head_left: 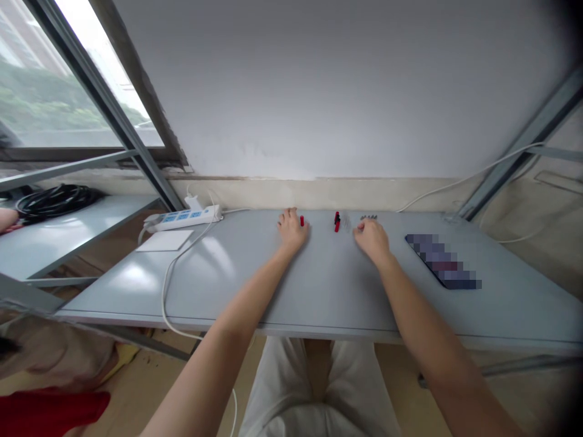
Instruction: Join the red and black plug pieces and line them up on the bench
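Note:
My left hand (291,229) rests on the far part of the grey table (319,285), fingers curled around a small red part (301,221) that peeks out at its right side. My right hand (371,238) lies a little to the right, loosely closed; what it holds, if anything, is hidden. Between the two hands lies a small red and black piece (337,221). Just beyond my right hand is a short row of tiny dark parts (368,216).
A dark flat device (443,262) lies to the right of my right hand. A white power strip (182,218) with cables and a white card (164,241) sit at the table's left end. A coil of black cable (54,200) rests on the left shelf. Another person's hand (6,218) shows at the left edge.

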`<state>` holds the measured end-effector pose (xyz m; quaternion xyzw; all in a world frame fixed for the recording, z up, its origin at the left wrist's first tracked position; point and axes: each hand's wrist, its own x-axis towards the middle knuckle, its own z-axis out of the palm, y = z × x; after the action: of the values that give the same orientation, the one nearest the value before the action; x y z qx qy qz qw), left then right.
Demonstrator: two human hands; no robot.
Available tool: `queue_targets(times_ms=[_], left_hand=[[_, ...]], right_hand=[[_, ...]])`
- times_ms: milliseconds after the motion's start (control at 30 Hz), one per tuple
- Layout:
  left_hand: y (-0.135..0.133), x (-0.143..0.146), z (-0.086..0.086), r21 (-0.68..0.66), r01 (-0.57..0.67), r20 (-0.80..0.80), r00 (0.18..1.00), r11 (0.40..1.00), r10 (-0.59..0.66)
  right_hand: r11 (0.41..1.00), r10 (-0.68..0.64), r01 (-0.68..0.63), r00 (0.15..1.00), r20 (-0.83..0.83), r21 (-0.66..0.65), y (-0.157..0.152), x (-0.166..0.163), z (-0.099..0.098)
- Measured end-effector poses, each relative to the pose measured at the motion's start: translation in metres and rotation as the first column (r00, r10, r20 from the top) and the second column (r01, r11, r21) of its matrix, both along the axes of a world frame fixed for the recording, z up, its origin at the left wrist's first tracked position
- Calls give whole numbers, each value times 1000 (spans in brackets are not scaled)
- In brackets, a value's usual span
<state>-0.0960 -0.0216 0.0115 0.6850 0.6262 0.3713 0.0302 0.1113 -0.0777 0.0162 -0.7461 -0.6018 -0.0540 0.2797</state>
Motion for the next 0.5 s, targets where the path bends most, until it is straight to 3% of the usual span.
queue_targets(times_ms=[100,233,333,500], left_hand=[[-15,7,7,112,249,-152,961,962,-231],[-28,24,6,31,526,-360,799,850,-481],[-30,37,-1,7,564,-391,761,825,-517],[-31,50,-9,-16,486,-421,790,874,-447]], right_hand=[[997,1,3,999,52,-83,2,4,-8],[990,33,-22,997,72,-142,6,4,-21],[992,24,-14,997,77,-129,9,4,-27],[992,-8,12,999,36,-127,14,4,-31]])
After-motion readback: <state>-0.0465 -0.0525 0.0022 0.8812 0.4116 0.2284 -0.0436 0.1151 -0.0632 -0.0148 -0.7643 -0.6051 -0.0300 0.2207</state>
